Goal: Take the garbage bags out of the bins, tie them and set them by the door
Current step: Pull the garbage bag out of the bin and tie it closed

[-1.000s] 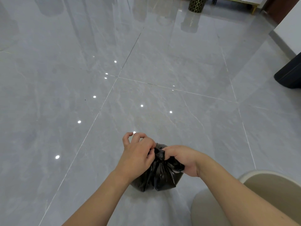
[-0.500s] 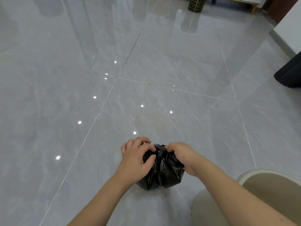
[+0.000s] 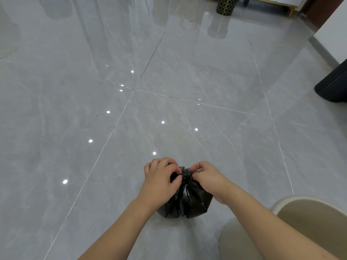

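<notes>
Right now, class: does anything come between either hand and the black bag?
Nothing visible does. The left hand and right hand both pinch the gathered neck of the bag directly, which sits on the floor.

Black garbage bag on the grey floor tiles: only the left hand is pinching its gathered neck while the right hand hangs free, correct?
Not quite. The head view shows both hands on the black garbage bag: the left hand and the right hand each pinch its gathered neck.
</notes>
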Available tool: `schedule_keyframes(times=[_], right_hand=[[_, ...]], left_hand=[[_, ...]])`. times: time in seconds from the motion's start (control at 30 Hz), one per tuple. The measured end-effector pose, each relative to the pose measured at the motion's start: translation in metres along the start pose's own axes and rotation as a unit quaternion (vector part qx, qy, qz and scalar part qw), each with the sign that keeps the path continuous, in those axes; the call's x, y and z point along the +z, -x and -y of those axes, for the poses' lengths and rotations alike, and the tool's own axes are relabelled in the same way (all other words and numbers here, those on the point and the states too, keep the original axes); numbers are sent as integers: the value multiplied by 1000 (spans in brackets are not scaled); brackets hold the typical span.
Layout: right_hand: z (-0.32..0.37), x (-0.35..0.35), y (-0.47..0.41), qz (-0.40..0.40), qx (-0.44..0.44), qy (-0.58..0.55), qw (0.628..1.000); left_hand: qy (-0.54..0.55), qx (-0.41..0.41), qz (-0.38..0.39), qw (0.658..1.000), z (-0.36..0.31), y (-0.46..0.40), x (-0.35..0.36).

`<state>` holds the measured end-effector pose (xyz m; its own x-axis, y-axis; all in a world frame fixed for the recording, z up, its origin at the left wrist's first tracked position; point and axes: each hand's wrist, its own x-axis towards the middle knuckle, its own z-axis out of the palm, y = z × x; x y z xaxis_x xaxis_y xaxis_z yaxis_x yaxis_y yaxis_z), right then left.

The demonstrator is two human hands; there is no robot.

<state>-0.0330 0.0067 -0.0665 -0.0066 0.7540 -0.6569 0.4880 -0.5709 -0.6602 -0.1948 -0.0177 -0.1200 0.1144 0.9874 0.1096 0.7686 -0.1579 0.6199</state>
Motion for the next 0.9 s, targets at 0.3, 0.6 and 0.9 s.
schedule_keyframes(times=[0.3,0.6,0.9], right_hand=[[0,1,-1,-22,-59,35,997],[5,3,-2,-44,-75,26,996],[7,6,-5,-50,-43,-9,998]], left_hand=[[306,-289,153,894,-16,-14,-29],[47,-172,169,969,-13,-6,-34],[-98,-111,47,988,-17,0,-24]])
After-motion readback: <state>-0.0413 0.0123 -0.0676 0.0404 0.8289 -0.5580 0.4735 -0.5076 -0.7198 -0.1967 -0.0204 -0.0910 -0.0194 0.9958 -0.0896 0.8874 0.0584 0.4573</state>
